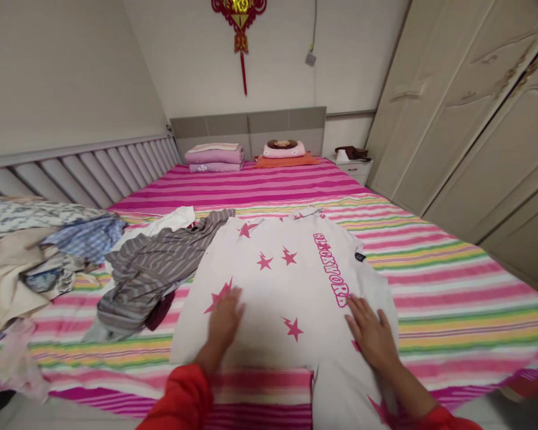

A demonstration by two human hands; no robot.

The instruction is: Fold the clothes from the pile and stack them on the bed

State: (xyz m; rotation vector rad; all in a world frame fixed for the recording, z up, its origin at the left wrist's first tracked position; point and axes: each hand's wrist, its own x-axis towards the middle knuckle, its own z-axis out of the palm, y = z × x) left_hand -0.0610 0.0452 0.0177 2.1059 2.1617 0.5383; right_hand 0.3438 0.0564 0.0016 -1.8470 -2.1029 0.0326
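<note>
A white T-shirt (264,295) with pink stars and pink lettering lies spread on the striped bed, its neckline toward the headboard. My left hand (225,321) rests on the shirt's left part beside a large star, fingers stretched out and slightly blurred. On the right, my right hand (373,335) lies flat below the lettering, fingers apart. Neither hand grips the cloth. One white sleeve (347,394) hangs toward me at the bed's near edge. A small dark label (360,257) shows at the shirt's right side.
Left of the shirt lies a grey striped garment (161,263) over a white one (174,221). A pile of mixed clothes (22,257) is farther left by the bed rail (94,164). Folded bedding (215,156) sits near the headboard (224,128). A wardrobe (457,101) stands right.
</note>
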